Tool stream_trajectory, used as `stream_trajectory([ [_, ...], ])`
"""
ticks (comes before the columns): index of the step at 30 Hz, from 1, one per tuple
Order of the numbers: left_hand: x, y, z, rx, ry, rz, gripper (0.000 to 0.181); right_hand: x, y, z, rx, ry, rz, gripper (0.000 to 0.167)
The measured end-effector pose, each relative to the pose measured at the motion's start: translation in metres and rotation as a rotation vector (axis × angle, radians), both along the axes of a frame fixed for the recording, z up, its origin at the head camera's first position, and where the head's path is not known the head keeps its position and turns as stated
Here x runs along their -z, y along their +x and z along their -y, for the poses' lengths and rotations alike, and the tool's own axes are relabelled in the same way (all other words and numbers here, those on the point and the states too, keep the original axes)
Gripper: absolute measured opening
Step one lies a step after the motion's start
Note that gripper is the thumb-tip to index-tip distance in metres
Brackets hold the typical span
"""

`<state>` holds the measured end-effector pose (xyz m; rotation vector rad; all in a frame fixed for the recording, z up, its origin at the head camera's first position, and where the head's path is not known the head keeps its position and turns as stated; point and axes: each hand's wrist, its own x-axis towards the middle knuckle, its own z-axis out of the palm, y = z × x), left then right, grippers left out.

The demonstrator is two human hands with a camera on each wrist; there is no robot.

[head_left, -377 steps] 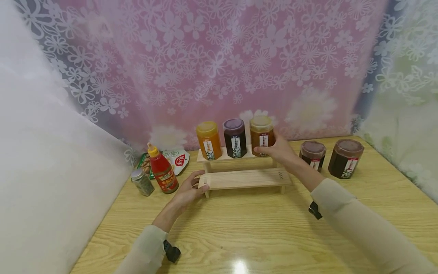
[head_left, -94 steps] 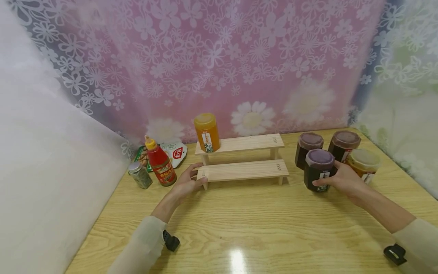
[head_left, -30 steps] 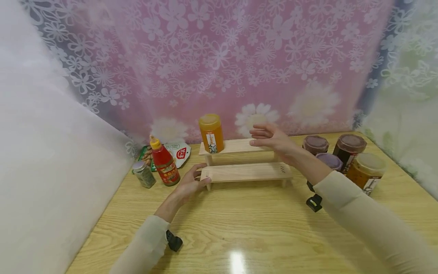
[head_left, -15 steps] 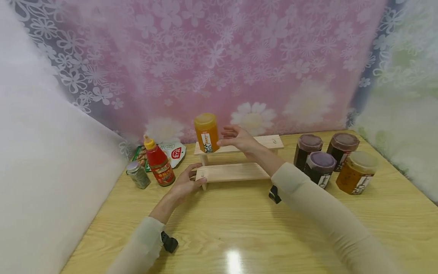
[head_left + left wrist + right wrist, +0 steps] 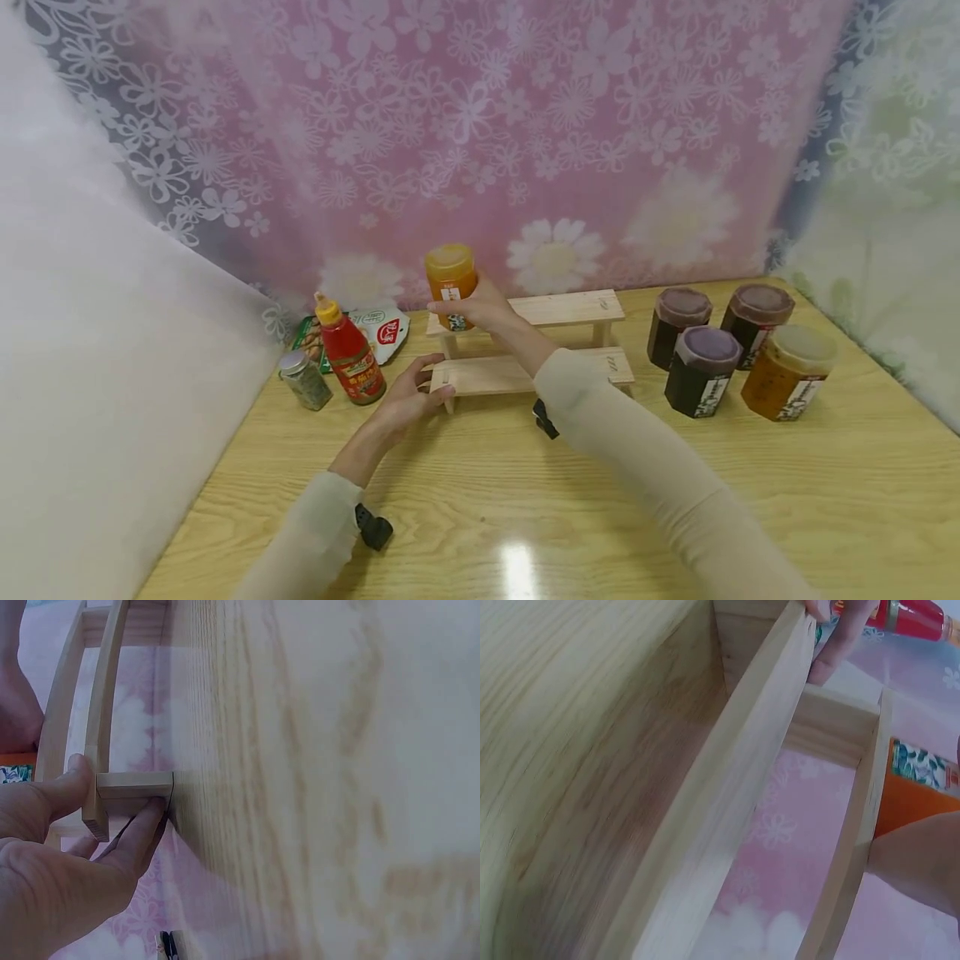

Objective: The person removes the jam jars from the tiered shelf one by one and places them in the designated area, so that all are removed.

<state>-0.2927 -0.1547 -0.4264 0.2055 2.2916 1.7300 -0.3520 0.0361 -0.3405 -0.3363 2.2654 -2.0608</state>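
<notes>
A two-tier wooden rack (image 5: 570, 310) stands at the back of the table. On the left end of its upper board is an orange jar with a yellow lid (image 5: 450, 263). My right hand (image 5: 491, 310) grips this jar from the right, thumb across its front; the right wrist view shows its orange side (image 5: 907, 806) beside the hand (image 5: 922, 851). My left hand (image 5: 405, 402) holds the left end of the lower board. In the left wrist view that hand's thumb (image 5: 71, 784) lies on the board, its fingers under it by the leg.
At right stand two dark jars (image 5: 678, 325) (image 5: 757, 312), a purple-lidded jar (image 5: 697, 379) and an amber jar (image 5: 783, 383). Left of the rack are a red sauce bottle (image 5: 352, 358), a small spice jar (image 5: 303, 382) and a white-green packet (image 5: 386, 332). A flowered curtain (image 5: 480, 150) hangs behind.
The purple-lidded and amber jars have gone from the upper board to the table at right. My right hand has let go of the purple-lidded jar, moved left and taken hold of the orange jar.
</notes>
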Motion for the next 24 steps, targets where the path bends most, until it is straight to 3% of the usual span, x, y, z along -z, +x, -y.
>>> stream_trajectory([
  [11,-0.001,0.001,0.0,0.001,0.0,-0.003,0.065,0.003,0.007,0.004,0.124,0.04,0.009,0.088],
  [24,-0.001,0.002,0.001,-0.004,-0.026,-0.01,0.064,0.006,0.032,-0.034,0.029,0.102,0.004,0.074],
])
